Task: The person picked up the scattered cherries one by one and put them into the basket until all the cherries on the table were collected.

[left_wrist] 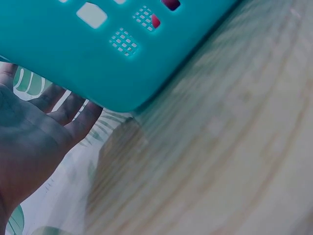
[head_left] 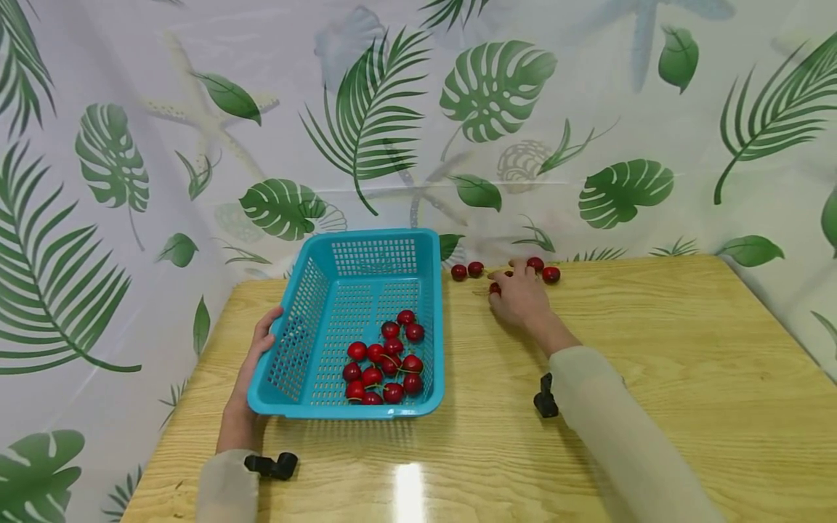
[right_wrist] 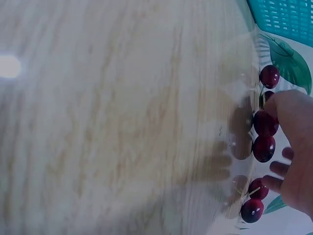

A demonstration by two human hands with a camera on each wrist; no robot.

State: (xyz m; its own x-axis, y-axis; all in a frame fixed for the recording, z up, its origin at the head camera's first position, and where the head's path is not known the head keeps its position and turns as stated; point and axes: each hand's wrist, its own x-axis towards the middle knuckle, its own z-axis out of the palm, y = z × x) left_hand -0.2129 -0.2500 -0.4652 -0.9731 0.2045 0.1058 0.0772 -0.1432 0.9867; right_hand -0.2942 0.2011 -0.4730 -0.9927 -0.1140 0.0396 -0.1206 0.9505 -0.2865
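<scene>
A blue plastic basket (head_left: 375,283) with perforated walls holds several red cherries (head_left: 391,363), bunched in its near right corner. My left hand (head_left: 251,363) lies along the basket's left wall, its fingers (left_wrist: 73,110) stretched against the outside. Over the table's far edge, my right hand (head_left: 521,298) has its thumb and a finger around a dark red cherry (head_left: 495,288), with another cherry (right_wrist: 264,148) beside it under the fingers. Part of the grip is hidden. The held cherry seems to be still on the table.
Two cherries (head_left: 467,271) lie left of my right hand, near the basket. Two more cherries (head_left: 544,270) are to its right. Behind the wooden table (head_left: 654,363) hangs a leaf-patterned sheet (head_left: 405,109), close to its far edge.
</scene>
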